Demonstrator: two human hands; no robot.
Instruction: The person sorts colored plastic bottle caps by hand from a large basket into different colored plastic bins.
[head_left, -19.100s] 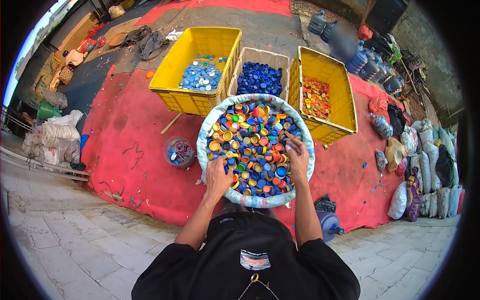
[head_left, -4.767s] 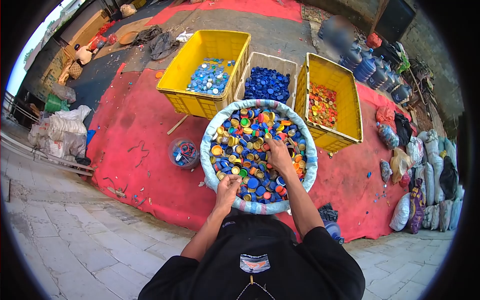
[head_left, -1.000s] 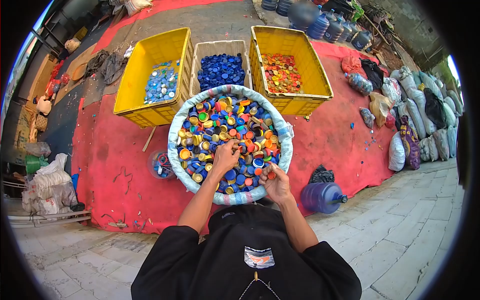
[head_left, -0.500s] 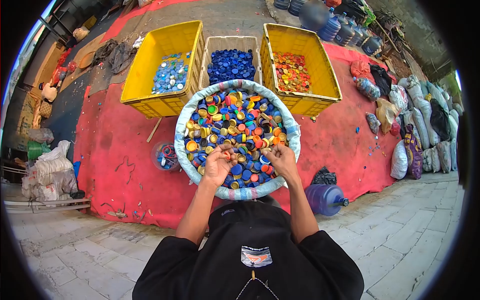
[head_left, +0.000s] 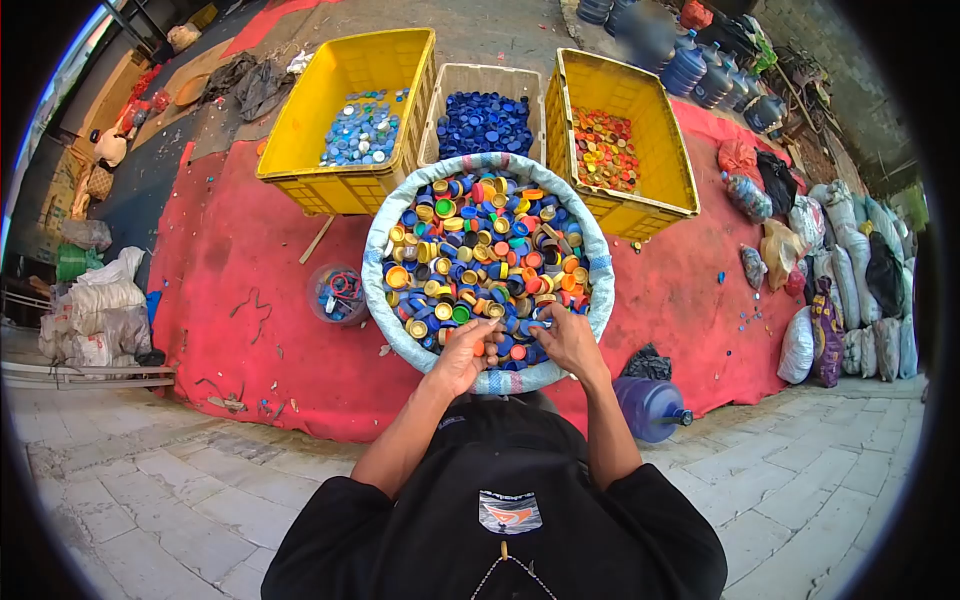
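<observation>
A round tub (head_left: pixel 378 262) with a pale, cloth-wrapped rim stands in front of me, heaped with mixed plastic bottle caps (head_left: pixel 470 262) in blue, gold, orange, green and other colours. Over its near left part, my left hand (head_left: pixel 465 358) is closed with an orange bottle cap (head_left: pixel 479 348) at its curled fingers. My right hand (head_left: pixel 568 342) is over the near right part, thumb and fingers pinched together at the caps. What lies between those fingertips is too small to make out.
Beyond the tub stand a yellow crate (head_left: pixel 290 150) of light-blue caps, a whitish crate (head_left: pixel 432 140) of dark-blue caps and a yellow crate (head_left: pixel 665 150) of orange-red caps. A small clear bucket (head_left: pixel 325 310) is left; a water jug (head_left: pixel 648 408) lies right. Sacks (head_left: pixel 797 345) line the far right.
Both hands have lowered toward the tub's near edge, and my left hand has moved right, closer to my right hand. The view has shifted slightly, so the tub and crates appear further right.
</observation>
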